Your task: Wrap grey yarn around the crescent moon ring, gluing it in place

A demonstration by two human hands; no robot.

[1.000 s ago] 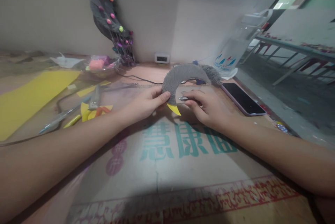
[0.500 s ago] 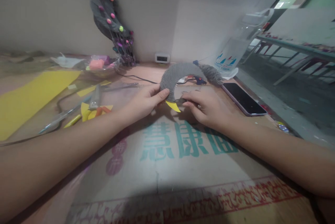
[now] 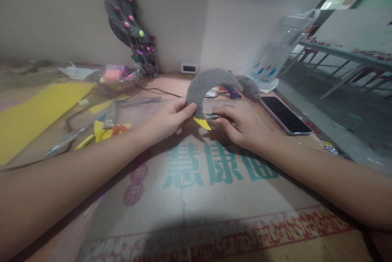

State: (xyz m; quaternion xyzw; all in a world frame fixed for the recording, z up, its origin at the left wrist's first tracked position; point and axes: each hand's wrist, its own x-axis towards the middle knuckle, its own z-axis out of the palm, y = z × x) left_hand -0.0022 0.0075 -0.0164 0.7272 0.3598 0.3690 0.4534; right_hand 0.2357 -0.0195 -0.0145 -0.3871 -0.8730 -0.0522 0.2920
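A crescent wrapped in grey yarn (image 3: pixel 196 89) is upright above the table, its lower end gripped by my left hand (image 3: pixel 176 117) between thumb and fingers. From that end pokes a bare yellow tip (image 3: pixel 202 123). Close to the inner edge of the crescent, my right hand (image 3: pixel 240 125) pinches a small dark tool with a metal tip (image 3: pixel 211 116); most of it is hidden in the fingers, so its exact kind does not show. Behind the crescent's far end lies a bundle of grey yarn (image 3: pixel 249 86).
Printed cardboard (image 3: pixel 147 217) covers the table. At right are a phone (image 3: pixel 286 116) and a clear bottle (image 3: pixel 269 56). Yellow sheet (image 3: pixel 39 111), scissors (image 3: pixel 65 141) and yellow scraps (image 3: pixel 99 130) lie left. A decorated grey crescent (image 3: pixel 122 17) hangs by a small clock (image 3: pixel 190 67).
The grey crescent has shifted slightly, its upper arc a little higher. The metal tip of the tool in my right hand now shows more plainly beside it.
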